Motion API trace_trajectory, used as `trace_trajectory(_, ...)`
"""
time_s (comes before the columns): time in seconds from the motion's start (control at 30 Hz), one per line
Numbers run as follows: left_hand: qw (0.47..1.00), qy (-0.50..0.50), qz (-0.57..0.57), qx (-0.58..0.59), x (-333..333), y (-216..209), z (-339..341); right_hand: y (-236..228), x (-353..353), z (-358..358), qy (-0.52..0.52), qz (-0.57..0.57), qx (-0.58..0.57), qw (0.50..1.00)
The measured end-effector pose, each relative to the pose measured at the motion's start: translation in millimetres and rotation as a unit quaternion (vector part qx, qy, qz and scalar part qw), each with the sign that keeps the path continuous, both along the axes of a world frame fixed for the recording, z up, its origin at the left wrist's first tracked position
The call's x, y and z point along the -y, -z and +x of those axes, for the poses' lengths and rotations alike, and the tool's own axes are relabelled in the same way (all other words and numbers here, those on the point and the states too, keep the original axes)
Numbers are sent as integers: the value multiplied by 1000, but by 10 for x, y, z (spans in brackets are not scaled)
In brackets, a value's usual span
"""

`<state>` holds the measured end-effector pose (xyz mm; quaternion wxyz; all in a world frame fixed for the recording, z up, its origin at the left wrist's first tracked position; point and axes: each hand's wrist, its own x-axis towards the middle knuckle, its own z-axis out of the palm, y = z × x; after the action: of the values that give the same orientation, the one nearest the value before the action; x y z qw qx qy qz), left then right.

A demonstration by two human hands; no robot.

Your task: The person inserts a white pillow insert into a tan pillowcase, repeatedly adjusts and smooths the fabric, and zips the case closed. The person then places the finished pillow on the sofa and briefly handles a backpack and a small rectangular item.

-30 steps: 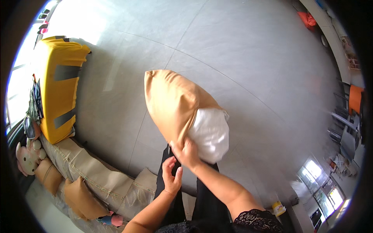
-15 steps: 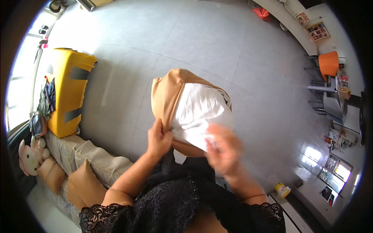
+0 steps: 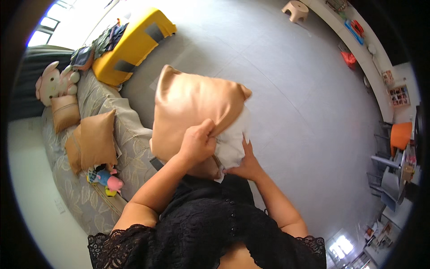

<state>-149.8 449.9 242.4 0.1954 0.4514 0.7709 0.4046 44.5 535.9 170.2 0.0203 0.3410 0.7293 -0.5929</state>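
A tan cushion cover (image 3: pixel 190 101) is held up in front of my body, its open side turned to the right. Out of that opening bulges a white cushion insert (image 3: pixel 230 145), the rest of it hidden inside the cover. My left hand (image 3: pixel 198 142) is closed on the edge of the cover's opening. On the right, my right hand (image 3: pixel 247 165) cups the exposed end of the insert, thumb near the lower edge of the opening and fingers partly hidden behind the white fabric.
Left, a patterned sofa (image 3: pixel 130 148) bears tan cushions (image 3: pixel 98 139), a plush rabbit (image 3: pixel 56 83) and a small pink-and-blue plush toy (image 3: pixel 109 179). Beyond it stands a yellow-covered piece of furniture (image 3: pixel 134 47). A stool (image 3: pixel 295 10) is far off; an orange chair (image 3: pixel 400 135) is at right.
The view has swung left, showing more of the sofa. The cover now hides more of the insert. My left hand has moved up the opening's edge; my right hand is lower, against the insert.
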Motion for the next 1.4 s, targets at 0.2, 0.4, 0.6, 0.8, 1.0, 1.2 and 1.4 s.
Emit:
trace_trajectory(0.2,990,31,-126,-47,371,-6,-142,1019,912,24,185,58,-177,965)
trace_trajectory(0.4,989,-10,-147,-28,571,886,-704,526,1179,-435,352,-261,-105,892)
trace_trajectory(0.6,994,-37,-98,-22,1093,1599,-467,559,1476,-345,364,-323,-147,861)
trace_trajectory(0.8,994,-53,32,93,1473,2190,-55,1068,1761,140,362,-347,-235,833)
trace_trajectory(1.0,999,-11,2,-39,2304,2471,210,1474,2627,509,445,-336,-274,784)
trace_trajectory(1.2,976,86,125,-156,3182,2576,282,1764,3814,778,417,-261,-366,790)
trace_trajectory(1.4,970,143,192,-39,3712,2351,453,1784,4674,1317,308,-57,-259,914)
